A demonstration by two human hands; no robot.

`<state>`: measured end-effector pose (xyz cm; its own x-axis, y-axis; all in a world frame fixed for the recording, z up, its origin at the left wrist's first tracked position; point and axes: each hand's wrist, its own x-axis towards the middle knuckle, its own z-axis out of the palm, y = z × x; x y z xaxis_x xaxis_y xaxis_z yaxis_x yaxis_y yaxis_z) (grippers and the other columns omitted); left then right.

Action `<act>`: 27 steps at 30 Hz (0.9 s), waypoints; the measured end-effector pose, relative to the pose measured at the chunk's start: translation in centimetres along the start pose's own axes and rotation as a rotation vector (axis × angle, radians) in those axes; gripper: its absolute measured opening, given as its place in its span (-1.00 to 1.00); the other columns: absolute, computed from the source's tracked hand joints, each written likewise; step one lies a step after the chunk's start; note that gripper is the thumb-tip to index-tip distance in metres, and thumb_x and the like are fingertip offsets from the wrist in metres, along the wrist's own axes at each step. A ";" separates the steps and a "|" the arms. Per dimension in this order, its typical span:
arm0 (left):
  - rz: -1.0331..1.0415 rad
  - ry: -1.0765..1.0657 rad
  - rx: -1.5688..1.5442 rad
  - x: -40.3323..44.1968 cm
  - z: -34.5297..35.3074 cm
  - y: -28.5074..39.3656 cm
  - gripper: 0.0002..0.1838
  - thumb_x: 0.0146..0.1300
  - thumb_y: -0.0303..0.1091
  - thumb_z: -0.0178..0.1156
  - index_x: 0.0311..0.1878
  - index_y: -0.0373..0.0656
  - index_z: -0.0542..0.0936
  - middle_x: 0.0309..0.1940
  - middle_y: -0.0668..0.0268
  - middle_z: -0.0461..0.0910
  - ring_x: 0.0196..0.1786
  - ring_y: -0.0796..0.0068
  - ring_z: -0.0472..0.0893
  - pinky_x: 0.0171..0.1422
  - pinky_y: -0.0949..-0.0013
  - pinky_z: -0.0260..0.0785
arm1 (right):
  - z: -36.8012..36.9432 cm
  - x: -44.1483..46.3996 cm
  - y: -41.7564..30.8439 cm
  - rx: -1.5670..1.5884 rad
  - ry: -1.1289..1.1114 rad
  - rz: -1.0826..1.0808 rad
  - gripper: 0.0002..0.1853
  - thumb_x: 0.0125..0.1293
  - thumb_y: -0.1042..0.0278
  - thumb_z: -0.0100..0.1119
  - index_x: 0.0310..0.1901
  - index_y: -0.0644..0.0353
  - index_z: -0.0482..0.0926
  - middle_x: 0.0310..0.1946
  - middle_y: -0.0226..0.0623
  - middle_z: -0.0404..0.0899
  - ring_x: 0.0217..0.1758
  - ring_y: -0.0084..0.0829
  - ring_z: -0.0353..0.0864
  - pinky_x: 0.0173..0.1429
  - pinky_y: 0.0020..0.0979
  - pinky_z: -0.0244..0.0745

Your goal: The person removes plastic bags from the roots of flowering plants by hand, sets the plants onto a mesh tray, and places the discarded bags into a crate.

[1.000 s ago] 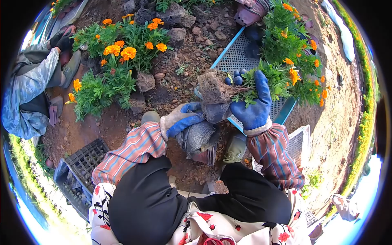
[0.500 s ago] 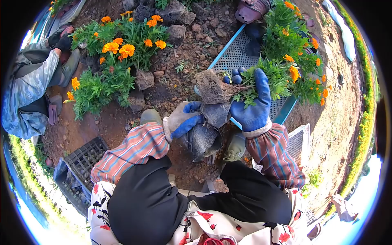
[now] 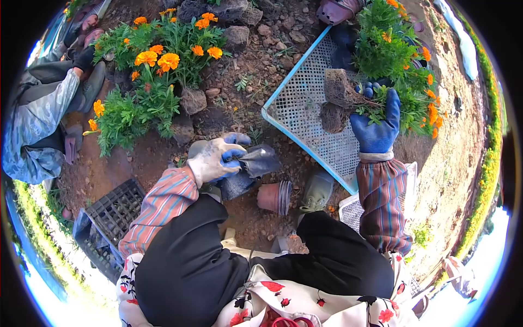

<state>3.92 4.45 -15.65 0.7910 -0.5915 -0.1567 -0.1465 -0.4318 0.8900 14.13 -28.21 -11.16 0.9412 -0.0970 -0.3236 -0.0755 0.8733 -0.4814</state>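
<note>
My left hand point(image 3: 215, 159), in a grey and blue work glove, grips limp black nursery pots point(image 3: 262, 161) in front of my left knee. At the right, my blue-gloved right hand point(image 3: 376, 131) is closed around the leafy base of a marigold plant point(image 3: 342, 88). Its bare, pot-shaped root ball points left above the blue-rimmed mesh crate point(image 3: 313, 122). A second root clump point(image 3: 333, 117) shows just below it; whether it is held too I cannot tell. Between my feet lies a stack of reddish-brown pots point(image 3: 269, 197) on its side.
Orange marigolds with bare root balls point(image 3: 158, 82) lie on the soil at upper left. More marigolds point(image 3: 387, 52) stand at the crate's right. A black crate point(image 3: 114, 215) sits at lower left. Another person's sleeve point(image 3: 41, 120) shows at far left. A purplish pot point(image 3: 335, 11) is at the top.
My right hand has carried the marigold plant up and right, over the crate. My left hand has drawn left with the black pots, away from the roots, uncovering the reddish-brown stack.
</note>
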 end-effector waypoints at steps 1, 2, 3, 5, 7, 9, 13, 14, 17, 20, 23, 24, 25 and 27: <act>-0.026 -0.114 0.036 0.5 0.6 0.5 -0.69 -0.16 -0.41 0.23 -0.23 -0.17 0.54 0.02 0.08 0.42 -0.06 0.21 0.52 -0.07 0.28 0.39 | -2.0 0.1 0.7 -0.313 -0.109 -0.139 -0.73 0.23 0.48 -0.03 -0.02 0.22 0.33 -0.10 -0.26 0.47 -0.07 -0.50 0.47 0.16 -0.43 0.34; -0.053 -0.226 0.077 1.2 1.2 1.0 -0.70 -0.15 -0.39 0.23 -0.25 -0.16 0.54 0.10 0.04 0.36 -0.05 0.18 0.52 -0.08 0.26 0.41 | -3.7 0.0 0.9 -0.305 -0.114 -0.135 -0.73 0.23 0.48 -0.03 -0.02 0.22 0.33 -0.10 -0.26 0.47 -0.07 -0.50 0.47 0.16 -0.43 0.34; -0.089 -0.377 0.229 2.1 1.9 1.6 -0.73 -0.13 -0.38 0.22 -0.26 -0.14 0.54 0.13 0.03 0.32 -0.07 0.15 0.53 -0.10 0.23 0.43 | -4.8 -0.4 1.2 -0.357 -0.078 -0.058 -0.71 0.24 0.50 -0.07 0.01 0.20 0.30 -0.07 -0.26 0.46 -0.05 -0.51 0.45 0.18 -0.43 0.33; -0.096 -0.531 0.497 3.0 4.2 0.4 -0.76 -0.08 -0.36 0.19 -0.25 -0.09 0.55 0.20 0.02 0.21 -0.16 0.11 0.57 -0.17 0.20 0.46 | -5.1 -0.7 2.1 -0.363 -0.051 0.060 -0.69 0.24 0.50 -0.09 0.04 0.17 0.28 -0.04 -0.28 0.45 -0.01 -0.52 0.44 0.21 -0.42 0.31; -0.007 -0.506 0.615 2.7 5.8 -2.6 -0.74 -0.05 -0.35 0.17 -0.21 -0.07 0.55 0.22 0.02 0.18 -0.23 0.11 0.60 -0.24 0.19 0.48 | -5.3 -1.0 2.7 -0.312 -0.053 0.102 -0.66 0.23 0.47 -0.06 0.05 0.15 0.28 -0.04 -0.29 0.44 0.01 -0.52 0.42 0.20 -0.41 0.32; 0.065 -0.455 0.614 2.2 6.1 -3.6 -0.71 -0.05 -0.34 0.18 -0.18 -0.10 0.53 0.17 0.03 0.24 -0.23 0.11 0.59 -0.25 0.18 0.47 | -6.4 -1.1 2.4 -0.427 -0.102 0.066 -0.64 0.22 0.48 -0.04 0.07 0.12 0.27 -0.03 -0.29 0.43 0.02 -0.50 0.42 0.19 -0.38 0.35; -0.014 -0.291 0.539 0.7 6.2 -4.3 -0.69 -0.08 -0.26 0.20 -0.21 -0.11 0.49 0.02 0.07 0.34 -0.26 0.12 0.58 -0.27 0.16 0.45 | -6.4 -2.1 2.1 -0.627 -0.128 -0.054 -0.65 0.24 0.44 -0.05 0.09 0.14 0.29 -0.01 -0.32 0.44 0.05 -0.51 0.41 0.23 -0.36 0.28; -0.036 -0.217 0.507 0.3 6.2 -4.5 -0.70 -0.09 -0.25 0.20 -0.23 -0.10 0.49 -0.01 0.08 0.35 -0.28 0.11 0.57 -0.28 0.15 0.44 | -7.1 -2.0 2.0 -0.866 -0.192 -0.156 -0.66 0.27 0.34 -0.07 0.07 0.19 0.31 -0.03 -0.34 0.48 0.10 -0.52 0.39 0.30 -0.37 0.18; -0.131 -0.054 0.396 -0.3 5.6 -4.5 -0.72 -0.09 -0.24 0.18 -0.27 -0.08 0.47 -0.11 0.11 0.37 -0.31 0.08 0.55 -0.29 0.13 0.41 | -7.8 -1.3 1.5 -0.794 -0.126 -0.012 -0.61 0.23 0.42 -0.02 0.11 0.21 0.26 -0.02 -0.31 0.49 0.09 -0.53 0.41 0.26 -0.39 0.23; -0.140 0.131 0.283 -0.7 5.1 -4.9 -0.75 -0.10 -0.25 0.16 -0.30 -0.07 0.44 -0.20 0.14 0.37 -0.35 0.05 0.53 -0.30 0.12 0.39 | -5.7 -1.9 1.9 -0.616 -0.064 0.080 -0.54 0.17 0.52 0.04 0.13 0.25 0.23 -0.02 -0.29 0.48 0.08 -0.52 0.42 0.24 -0.40 0.24; -0.164 0.221 0.259 -1.4 4.4 -5.0 -0.74 -0.11 -0.25 0.18 -0.31 -0.07 0.44 -0.22 0.14 0.38 -0.30 0.06 0.51 -0.26 0.12 0.38 | -5.1 -1.9 2.4 -0.676 -0.209 0.058 -0.49 0.11 0.71 0.02 0.14 0.22 0.26 0.01 -0.27 0.41 0.07 -0.47 0.43 0.19 -0.43 0.33; -0.164 0.260 0.244 -1.8 4.2 -5.0 -0.74 -0.12 -0.25 0.19 -0.32 -0.07 0.43 -0.21 0.14 0.38 -0.28 0.06 0.51 -0.23 0.12 0.38 | -3.1 -2.5 3.0 -0.684 -0.224 0.063 -0.49 0.11 0.71 0.02 0.14 0.22 0.26 0.01 -0.27 0.41 0.07 -0.47 0.43 0.19 -0.43 0.33; -0.193 0.261 0.222 -2.1 4.1 -5.3 -0.73 -0.13 -0.26 0.20 -0.32 -0.08 0.44 -0.22 0.14 0.39 -0.23 0.07 0.50 -0.18 0.13 0.36 | -0.9 -3.4 3.6 -0.964 -0.432 -0.133 -0.53 0.15 0.68 -0.01 0.13 0.21 0.28 0.03 -0.28 0.41 0.07 -0.47 0.42 0.18 -0.42 0.34; -0.212 0.312 0.166 -2.8 3.4 -5.1 -0.73 -0.14 -0.26 0.21 -0.32 -0.09 0.45 -0.21 0.14 0.39 -0.22 0.08 0.50 -0.17 0.14 0.36 | 0.8 -3.7 4.2 -0.717 -0.457 0.093 -0.58 0.20 0.64 -0.03 0.12 0.19 0.31 0.05 -0.29 0.40 0.06 -0.46 0.43 0.19 -0.40 0.34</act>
<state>0.44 6.00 -21.23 0.9524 -0.2535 -0.1694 -0.0343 -0.6414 0.7664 10.66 -23.82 -11.30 0.9497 0.2962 -0.1013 -0.2039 0.3396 -0.9182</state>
